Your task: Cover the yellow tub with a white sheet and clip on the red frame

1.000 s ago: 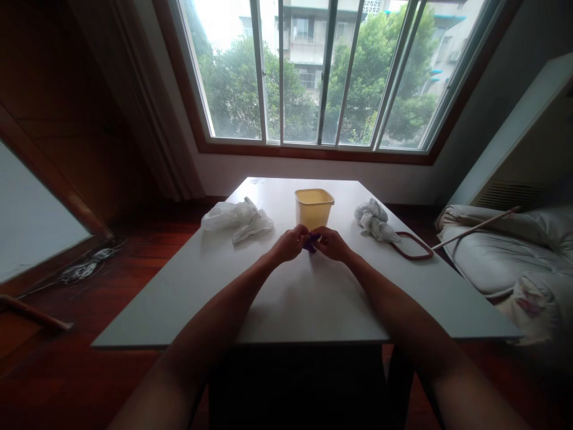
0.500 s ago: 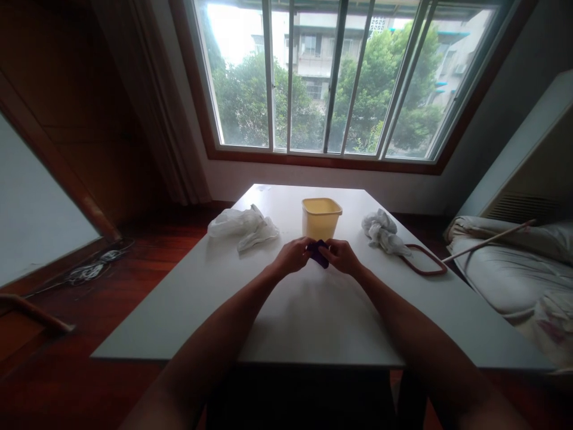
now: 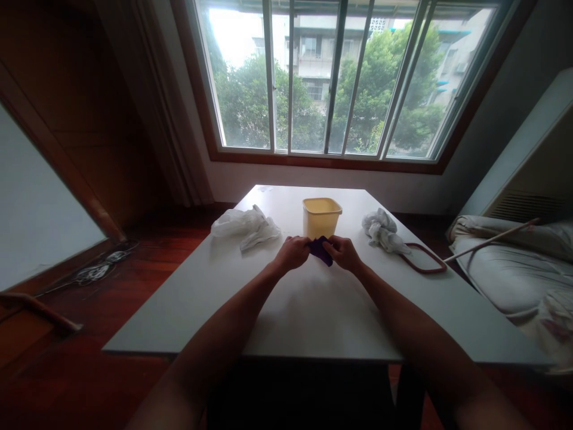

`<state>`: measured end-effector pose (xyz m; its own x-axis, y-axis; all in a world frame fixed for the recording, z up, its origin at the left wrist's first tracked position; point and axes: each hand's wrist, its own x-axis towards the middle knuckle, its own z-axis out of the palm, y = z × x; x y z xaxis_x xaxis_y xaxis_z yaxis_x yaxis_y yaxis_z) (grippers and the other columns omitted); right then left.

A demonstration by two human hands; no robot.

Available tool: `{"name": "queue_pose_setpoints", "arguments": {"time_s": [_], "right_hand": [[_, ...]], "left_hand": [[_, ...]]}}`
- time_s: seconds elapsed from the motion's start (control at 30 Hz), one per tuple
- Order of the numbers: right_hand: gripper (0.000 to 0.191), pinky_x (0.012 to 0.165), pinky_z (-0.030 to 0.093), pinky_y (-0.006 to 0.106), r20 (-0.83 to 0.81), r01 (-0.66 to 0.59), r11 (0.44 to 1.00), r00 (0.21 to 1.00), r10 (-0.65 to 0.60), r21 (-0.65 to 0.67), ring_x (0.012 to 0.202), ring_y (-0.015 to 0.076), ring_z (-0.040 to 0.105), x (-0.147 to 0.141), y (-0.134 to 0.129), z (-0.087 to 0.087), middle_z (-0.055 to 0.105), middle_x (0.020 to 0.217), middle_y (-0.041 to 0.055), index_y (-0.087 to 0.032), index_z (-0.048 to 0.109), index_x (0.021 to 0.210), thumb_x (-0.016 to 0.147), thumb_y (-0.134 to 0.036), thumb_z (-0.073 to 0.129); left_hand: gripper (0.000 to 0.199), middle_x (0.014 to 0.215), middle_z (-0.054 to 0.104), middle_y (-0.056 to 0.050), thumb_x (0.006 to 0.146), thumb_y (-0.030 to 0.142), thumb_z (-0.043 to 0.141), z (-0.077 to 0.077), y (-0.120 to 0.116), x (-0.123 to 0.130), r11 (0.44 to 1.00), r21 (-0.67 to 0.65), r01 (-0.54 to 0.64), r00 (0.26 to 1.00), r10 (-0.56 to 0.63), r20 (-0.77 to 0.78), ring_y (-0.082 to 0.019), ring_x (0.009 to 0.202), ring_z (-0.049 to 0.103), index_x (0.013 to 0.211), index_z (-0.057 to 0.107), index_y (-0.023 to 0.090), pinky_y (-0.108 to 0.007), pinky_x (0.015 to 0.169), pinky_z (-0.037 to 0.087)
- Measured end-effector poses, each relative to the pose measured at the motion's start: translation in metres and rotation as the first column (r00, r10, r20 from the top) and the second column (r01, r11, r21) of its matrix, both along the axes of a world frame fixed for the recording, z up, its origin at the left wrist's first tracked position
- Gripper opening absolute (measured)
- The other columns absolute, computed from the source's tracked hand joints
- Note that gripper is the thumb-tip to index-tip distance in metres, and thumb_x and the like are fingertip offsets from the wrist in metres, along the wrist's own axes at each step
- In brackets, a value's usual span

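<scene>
A small dark purple cloth (image 3: 321, 251) is stretched between my two hands, just above the table and in front of a yellow plastic bin (image 3: 320, 221). My left hand (image 3: 292, 252) pinches its left end. On the other side my right hand (image 3: 344, 253) grips the cloth with thumb and fingers. Part of the cloth hangs down between the hands. What kind of cloth piece it is cannot be made out. The bin stands upright, its lower front partly hidden by the hands.
Crumpled white plastic bags (image 3: 246, 227) lie left of the bin on the white table (image 3: 313, 322). To the right are a knotted whitish bag (image 3: 382, 232) and a brown-red looped frame with a stick (image 3: 425, 260). Cushioned seating (image 3: 510, 263) stands beyond the table's right edge.
My hands have pulled slightly farther apart, and the purple cloth is spread wider between them. The view has shifted a little.
</scene>
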<state>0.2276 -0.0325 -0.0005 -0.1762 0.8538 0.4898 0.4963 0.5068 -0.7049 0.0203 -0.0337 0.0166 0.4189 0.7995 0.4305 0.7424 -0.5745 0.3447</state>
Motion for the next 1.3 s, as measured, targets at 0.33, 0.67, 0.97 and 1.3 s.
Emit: {"name": "queue_pose_setpoints", "arguments": {"time_s": [0.33,0.67,0.97,1.3], "right_hand": [[0.038,0.055,0.045,0.025,-0.044,-0.044,0.998,0.998,0.042,-0.043,0.06,0.0144,0.056,0.0,-0.003,0.0,0.066,0.071,0.0031,-0.017,0.061,0.081,0.088,-0.054,0.058],[0.039,0.06,0.046,0.025,0.063,-0.104,0.99,0.992,0.11,-0.094,0.066,0.015,0.058,0.012,0.005,-0.002,0.068,0.075,0.002,-0.015,0.07,0.087,0.071,-0.05,0.076],[0.029,0.068,0.053,0.031,-0.085,-0.019,0.999,0.996,0.015,-0.043,0.076,0.0185,0.063,0.029,0.014,0.002,0.069,0.089,0.0062,-0.016,0.069,0.081,0.072,-0.043,0.072],[0.014,0.084,0.055,0.036,0.208,0.176,0.944,0.949,-0.238,0.28,0.104,0.024,0.065,-0.001,0.016,0.022,0.04,0.154,0.0136,-0.019,0.067,0.095,0.083,-0.024,0.063]], "left_hand": [[0.031,0.103,0.073,-0.005,0.085,0.037,0.061,-0.008,-0.007,0.003,0.991,-0.111,0.075,0.997,-0.073,0.029,-0.02,0.084,0.067,0.112,0.066,0.023,-0.027,0.069,0.05],[0.026,0.09,0.074,-0.005,0.093,0.038,0.049,-0.01,-0.002,0.008,0.991,-0.133,0.005,0.998,0.004,0.067,-0.018,0.075,0.065,0.094,0.069,0.022,-0.027,0.066,0.046],[0.032,0.089,0.075,-0.005,0.094,0.035,0.044,-0.01,-0.003,0.008,0.967,-0.254,0.032,0.994,-0.004,0.109,-0.018,0.076,0.068,0.094,0.073,0.021,-0.026,0.068,0.049],[0.03,0.092,0.075,-0.003,0.094,0.035,0.046,-0.015,-0.002,0.009,0.964,-0.255,0.081,0.995,-0.065,0.07,-0.018,0.078,0.068,0.099,0.073,0.025,-0.025,0.07,0.049]]}}
